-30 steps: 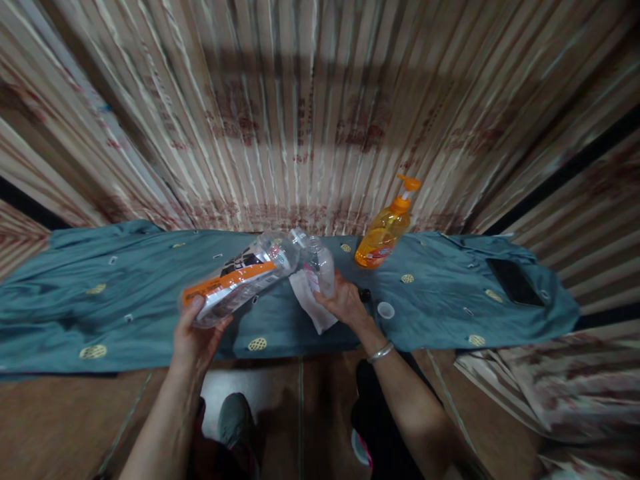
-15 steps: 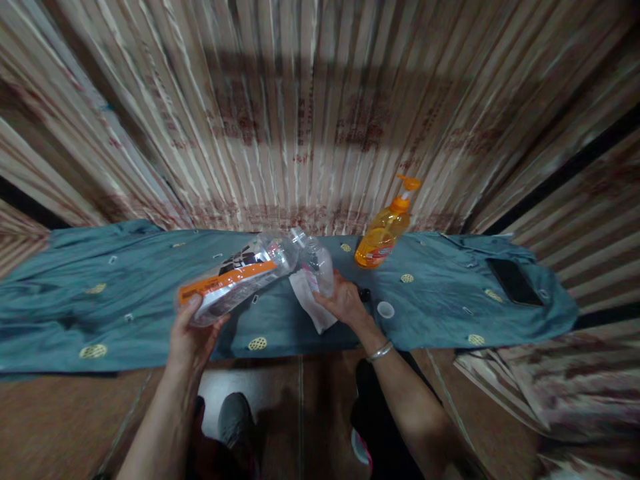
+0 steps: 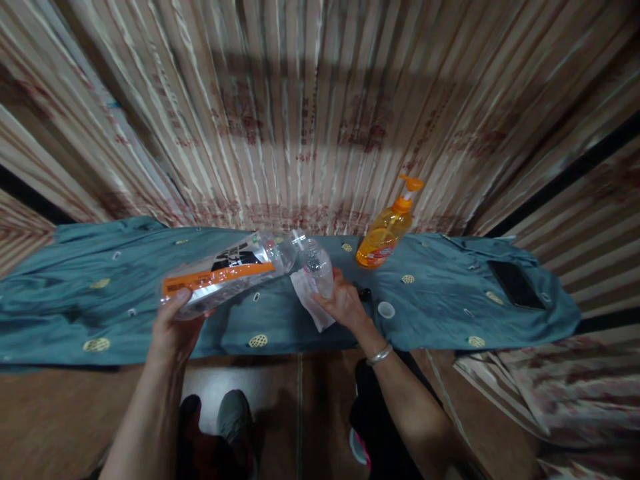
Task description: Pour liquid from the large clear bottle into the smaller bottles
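Observation:
My left hand (image 3: pixel 179 319) is wrapped round the base of a large clear plastic bottle (image 3: pixel 245 263) with an orange, silver and black label. That bottle lies tilted in the air, its neck end toward the right. In my right hand (image 3: pixel 343 299) is a smaller clear bottle (image 3: pixel 316 257), leaning up and left. The mouths of the two bottles meet or nearly meet; whether they touch I cannot tell. A white cloth or tissue (image 3: pixel 311 303) hangs under the smaller bottle, beside my right fingers. Any liquid inside the two bottles cannot be made out.
An orange pump bottle (image 3: pixel 385 233) stands at the back, right of my hands. A small white cap (image 3: pixel 386 310) and a small black object (image 3: pixel 365 294) lie near my right wrist. A dark phone (image 3: pixel 515 285) rests on the blue-green cloth (image 3: pixel 440 313) at the right. Curtains (image 3: pixel 280 133) hang behind.
My left hand has moved left and slightly up with the large bottle, which now lies closer to level. My right hand and the smaller bottle have barely moved.

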Demonstrator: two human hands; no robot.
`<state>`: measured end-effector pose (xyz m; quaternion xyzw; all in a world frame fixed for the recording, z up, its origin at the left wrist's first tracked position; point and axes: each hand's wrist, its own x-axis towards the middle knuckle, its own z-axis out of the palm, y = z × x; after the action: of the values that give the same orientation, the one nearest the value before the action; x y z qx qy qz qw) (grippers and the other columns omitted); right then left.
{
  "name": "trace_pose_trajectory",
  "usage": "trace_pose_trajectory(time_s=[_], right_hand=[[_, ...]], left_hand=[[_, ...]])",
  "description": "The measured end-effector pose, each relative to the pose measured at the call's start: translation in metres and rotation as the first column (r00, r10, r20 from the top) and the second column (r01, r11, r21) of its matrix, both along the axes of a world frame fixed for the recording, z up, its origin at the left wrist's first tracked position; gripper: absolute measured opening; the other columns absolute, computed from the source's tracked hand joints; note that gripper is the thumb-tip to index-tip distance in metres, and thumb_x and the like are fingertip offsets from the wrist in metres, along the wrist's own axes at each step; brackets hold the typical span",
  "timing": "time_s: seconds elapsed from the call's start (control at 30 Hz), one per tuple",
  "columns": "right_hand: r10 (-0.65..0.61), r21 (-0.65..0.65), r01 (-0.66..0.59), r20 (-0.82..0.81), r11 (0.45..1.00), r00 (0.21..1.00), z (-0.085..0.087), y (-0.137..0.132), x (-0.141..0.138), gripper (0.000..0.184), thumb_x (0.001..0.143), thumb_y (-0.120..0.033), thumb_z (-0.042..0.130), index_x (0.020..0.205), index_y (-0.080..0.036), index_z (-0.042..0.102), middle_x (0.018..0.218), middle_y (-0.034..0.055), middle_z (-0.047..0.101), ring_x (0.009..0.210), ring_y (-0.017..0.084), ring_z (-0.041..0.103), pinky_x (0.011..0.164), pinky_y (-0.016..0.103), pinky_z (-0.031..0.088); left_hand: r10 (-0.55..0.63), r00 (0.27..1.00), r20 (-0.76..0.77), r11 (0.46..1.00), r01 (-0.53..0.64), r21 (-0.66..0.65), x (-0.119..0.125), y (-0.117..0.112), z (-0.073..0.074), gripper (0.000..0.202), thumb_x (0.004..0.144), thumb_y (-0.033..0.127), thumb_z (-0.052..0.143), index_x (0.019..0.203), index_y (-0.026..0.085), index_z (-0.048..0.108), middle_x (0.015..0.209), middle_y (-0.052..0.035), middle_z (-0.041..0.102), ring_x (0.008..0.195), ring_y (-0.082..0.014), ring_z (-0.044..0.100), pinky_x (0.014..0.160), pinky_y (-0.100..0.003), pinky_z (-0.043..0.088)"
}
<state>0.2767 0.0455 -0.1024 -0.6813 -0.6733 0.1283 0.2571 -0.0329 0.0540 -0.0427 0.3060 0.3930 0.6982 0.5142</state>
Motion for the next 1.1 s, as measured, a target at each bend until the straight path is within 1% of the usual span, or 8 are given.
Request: trace_pose_trajectory(time_s=[0.17,0.33,0.47,0.57,0.73,0.87,0.93,1.1], right_hand=[[0.013,0.044,-0.016,0.056,0.999,0.998,-0.006,-0.001,0.002,0.064,0.090,-0.046,0.084,0.136,-0.009,0.060,0.118,0.0226,0.079,0.114,0.037,0.077,0.098,0.046,0.062],[0.009,0.133,-0.007,-0.016,0.991,1.000,-0.010,0.001,0.001,0.074,0.088,-0.038,0.085,0.148,-0.011,0.053,0.124,0.0218,0.078,0.113,0.037,0.078,0.100,0.049,0.063],[0.015,0.113,-0.011,-0.035,0.994,0.999,-0.007,0.002,0.000,0.065,0.089,-0.035,0.079,0.146,-0.015,0.055,0.116,0.0188,0.080,0.109,0.037,0.079,0.097,0.051,0.064],[0.013,0.091,-0.009,-0.039,0.996,0.999,-0.001,0.001,-0.003,0.061,0.090,-0.032,0.079,0.143,-0.012,0.056,0.112,0.0190,0.081,0.107,0.037,0.080,0.096,0.049,0.065],[-0.023,0.038,0.025,-0.061,0.999,0.998,0.009,-0.001,-0.010,0.062,0.090,-0.030,0.081,0.144,-0.013,0.055,0.118,0.0188,0.081,0.111,0.035,0.080,0.097,0.046,0.065],[-0.034,-0.022,0.033,-0.047,0.999,0.998,0.015,-0.001,-0.012,0.066,0.091,-0.029,0.081,0.146,-0.010,0.051,0.118,0.0195,0.080,0.112,0.034,0.080,0.096,0.042,0.063],[-0.041,-0.039,0.040,-0.043,0.998,0.998,0.017,-0.001,-0.013,0.065,0.092,-0.030,0.081,0.146,-0.010,0.051,0.119,0.0194,0.080,0.112,0.033,0.080,0.096,0.042,0.063],[-0.033,0.003,0.033,-0.056,0.999,0.998,0.014,0.000,-0.012,0.064,0.091,-0.030,0.081,0.145,-0.011,0.052,0.118,0.0182,0.081,0.110,0.034,0.081,0.096,0.042,0.064]], left_hand=[[0.010,1.000,-0.016,1.000,-0.010,0.012,-0.002,-0.002,0.005,0.068,0.041,0.040,0.102,0.100,0.018,0.078,0.080,-0.0002,0.078,0.057,-0.0160,0.064,0.038,-0.025,0.045],[0.014,0.999,-0.039,0.999,-0.013,0.037,-0.003,-0.003,0.007,0.081,0.043,0.037,0.101,0.119,0.022,0.075,0.081,0.0002,0.078,0.058,-0.0165,0.064,0.039,-0.024,0.043],[-0.009,0.997,-0.072,0.999,0.013,0.049,-0.003,-0.002,0.013,0.084,0.046,0.037,0.100,0.123,0.021,0.073,0.082,-0.0011,0.078,0.058,-0.0161,0.063,0.040,-0.024,0.043],[-0.026,0.995,-0.098,0.998,0.032,0.062,-0.002,-0.001,0.021,0.088,0.045,0.038,0.101,0.126,0.021,0.072,0.084,-0.0020,0.079,0.058,-0.0160,0.063,0.039,-0.024,0.044],[-0.057,0.989,-0.136,0.993,0.070,0.091,-0.001,0.003,0.031,0.081,0.048,0.039,0.099,0.122,0.019,0.074,0.077,-0.0015,0.077,0.052,-0.0155,0.061,0.037,-0.024,0.043],[-0.075,0.983,-0.165,0.990,0.094,0.107,-0.001,0.008,0.033,0.056,0.053,0.037,0.096,0.101,0.017,0.076,0.069,-0.0014,0.075,0.048,-0.0142,0.057,0.038,-0.025,0.042],[-0.073,0.982,-0.175,0.990,0.093,0.108,-0.002,0.010,0.034,0.048,0.054,0.038,0.096,0.092,0.016,0.075,0.068,-0.0017,0.074,0.049,-0.0139,0.058,0.039,-0.025,0.043],[-0.011,0.984,-0.175,0.993,0.031,0.112,0.001,0.011,0.033,0.056,0.052,0.039,0.097,0.098,0.016,0.075,0.073,-0.0007,0.074,0.054,-0.0142,0.061,0.040,-0.024,0.045]])
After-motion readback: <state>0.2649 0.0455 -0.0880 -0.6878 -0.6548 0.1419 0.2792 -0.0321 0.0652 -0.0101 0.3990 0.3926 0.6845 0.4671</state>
